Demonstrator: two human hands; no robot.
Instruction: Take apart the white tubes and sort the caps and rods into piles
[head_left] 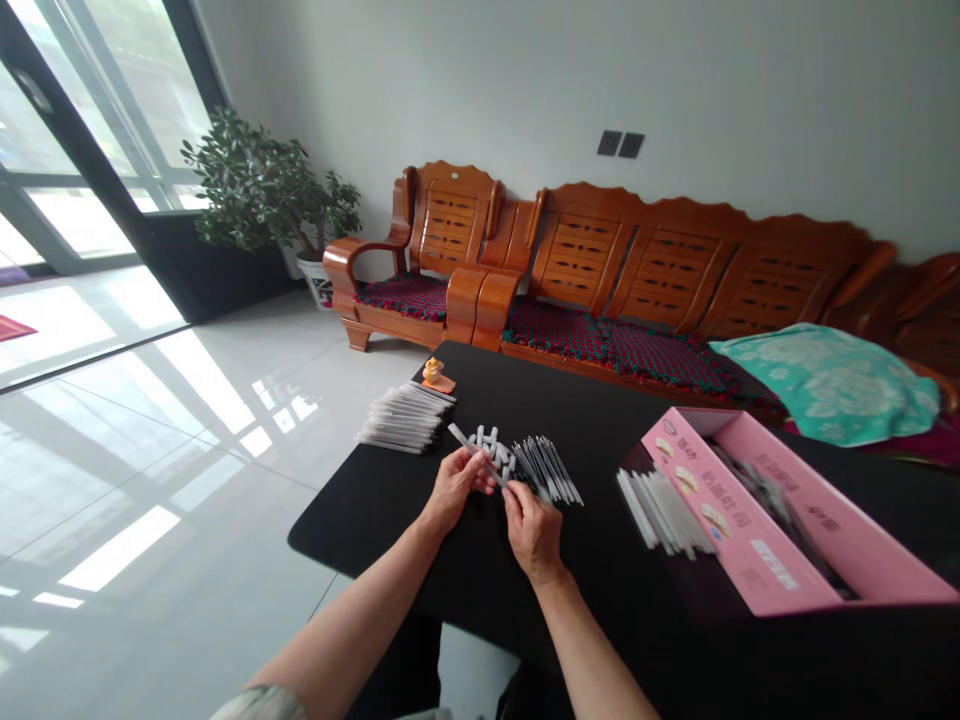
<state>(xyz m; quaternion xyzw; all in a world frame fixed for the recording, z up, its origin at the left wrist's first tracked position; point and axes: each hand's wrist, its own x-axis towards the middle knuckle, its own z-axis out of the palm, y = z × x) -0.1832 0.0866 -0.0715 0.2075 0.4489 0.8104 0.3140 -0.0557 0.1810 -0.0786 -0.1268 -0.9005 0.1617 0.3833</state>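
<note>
Between my hands, over the black table point(600, 400), a slim whitish pen barrel point(460, 438) is held at a slant. My left hand point(454, 488) pinches it along its middle, and my right hand point(534, 530) has its fingers closed at the lower right end. Whether a refill sits inside the barrel is too small to tell. Just beyond my fingers lies a heap of short white pen caps point(491, 440). Thin pen refills point(547, 470) with pale tips are spread to the right of the caps. A stack of whitish pen barrels point(405, 418) lies to the left.
A pink cardboard box point(731, 520) with dark contents stands on the right, beside a row of white pens point(664, 512). A small orange figurine point(433, 372) sits at the far left corner. Beyond the table is a wooden sofa point(585, 260); a potted plant point(277, 190) stands left.
</note>
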